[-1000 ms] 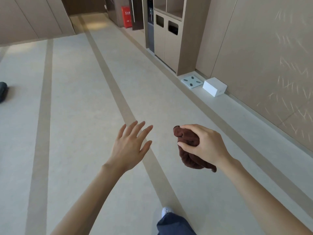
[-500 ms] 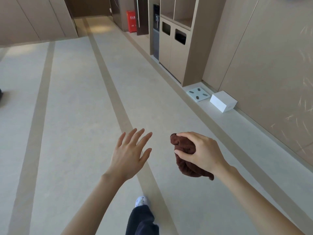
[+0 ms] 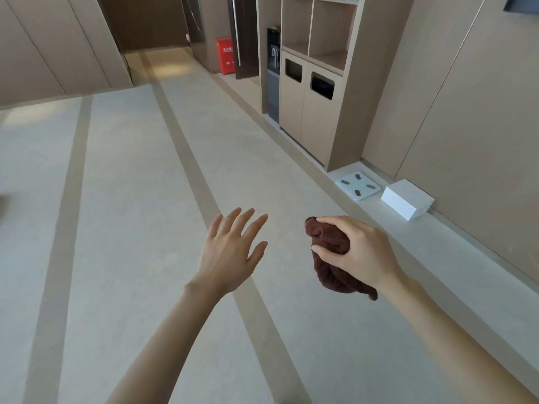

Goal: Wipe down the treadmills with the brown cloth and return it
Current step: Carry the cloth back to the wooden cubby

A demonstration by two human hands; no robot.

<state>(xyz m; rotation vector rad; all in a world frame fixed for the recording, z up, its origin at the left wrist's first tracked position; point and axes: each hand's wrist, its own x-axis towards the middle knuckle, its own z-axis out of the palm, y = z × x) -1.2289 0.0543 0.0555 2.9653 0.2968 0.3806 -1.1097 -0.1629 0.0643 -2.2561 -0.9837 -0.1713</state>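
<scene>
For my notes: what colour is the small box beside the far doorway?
The box is red; head view.

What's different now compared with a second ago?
The person has walked on: the bin cabinet, floor scale and white box sit nearer and lower in view, and the shoe seen earlier is out of frame. Nothing taken or let go. The right hand still grips the brown cloth; the left hand stays open.

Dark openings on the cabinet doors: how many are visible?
2. One opening is high on the left door of the cabinet, the other on the right door beside it. None looks hidden.
</scene>
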